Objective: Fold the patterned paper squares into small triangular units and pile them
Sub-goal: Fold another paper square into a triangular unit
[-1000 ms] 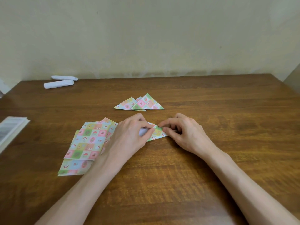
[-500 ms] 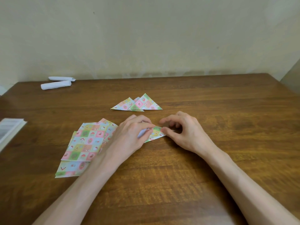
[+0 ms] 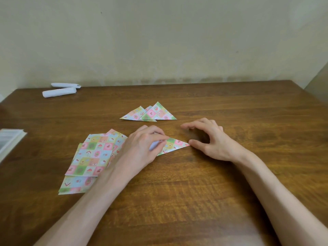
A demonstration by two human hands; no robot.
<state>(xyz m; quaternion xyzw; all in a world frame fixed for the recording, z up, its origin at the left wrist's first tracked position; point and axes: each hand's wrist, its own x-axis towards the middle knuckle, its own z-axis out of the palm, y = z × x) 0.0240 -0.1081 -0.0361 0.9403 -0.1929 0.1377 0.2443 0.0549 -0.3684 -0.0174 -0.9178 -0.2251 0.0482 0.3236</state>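
Triangle (image 3: 174,144): between both hands
Left hand (image 3: 142,148): pinches its left part
Right hand (image 3: 211,141): relaxed, thumb touching right tip

Two white rolls (image 3: 59,92), wooden table (image 3: 213,192)

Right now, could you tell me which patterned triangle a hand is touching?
The near triangle, held by the left hand beside the flat sheets; the piled triangles farther back lie untouched.

Perhaps home: wooden table (image 3: 177,201), plain wall (image 3: 159,41).
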